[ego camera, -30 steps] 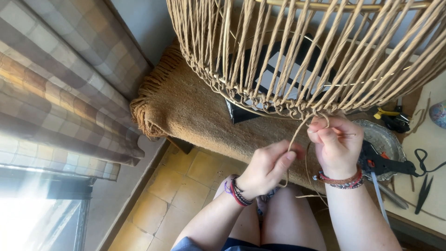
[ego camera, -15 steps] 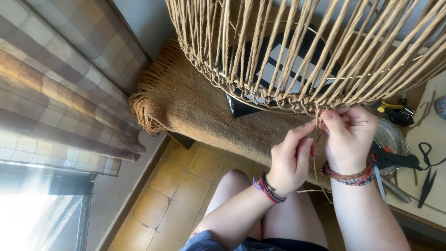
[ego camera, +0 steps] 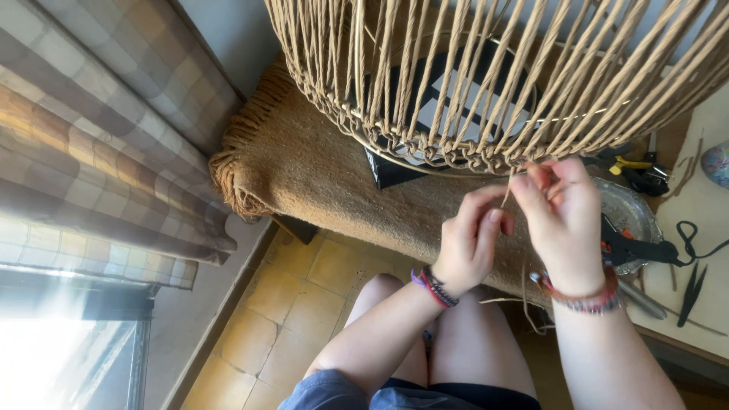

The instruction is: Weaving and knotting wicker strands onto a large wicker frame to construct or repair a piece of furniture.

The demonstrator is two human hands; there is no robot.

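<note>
— Fingers (ego camera: 493, 216) of the left hand (ego camera: 471, 243): narrow, thumb and forefinger pinched on a thin tan cord strand (ego camera: 507, 193). Fingers of the right hand (ego camera: 566, 220): curled close, gripping the same strand just beside the left fingertips. Almost touching, hand to hand.

— And the strand itself?

— Hanging from the lower ring of a large woven cord lampshade frame (ego camera: 471, 83), at its near edge, straight above the front edge of the brown fringed blanket (ego camera: 319, 167). Rows of taut cords running up from that ring. Knots along the ring to the left of the hands.

— Under the frame?

— A dark stand (ego camera: 391, 171) on the blanket, partly hidden by the cords. Further right, on the worktop, a silvery dish (ego camera: 634, 209) near the right wrist, black pliers (ego camera: 634, 247) across its near rim, small black snips (ego camera: 692, 285) toward the right edge, and yellow-handled pliers (ego camera: 630, 165) toward the far edge.

— On the wrists?

— Braided bracelets on both (ego camera: 437, 287). Loose cord ends (ego camera: 524, 304) dangling off the blanket's front edge beneath the right wrist.

— Around that?

— Bare knees over tan floor tiles (ego camera: 304, 288). A checked curtain (ego camera: 106, 137) at the left, bright window light below it.
</note>
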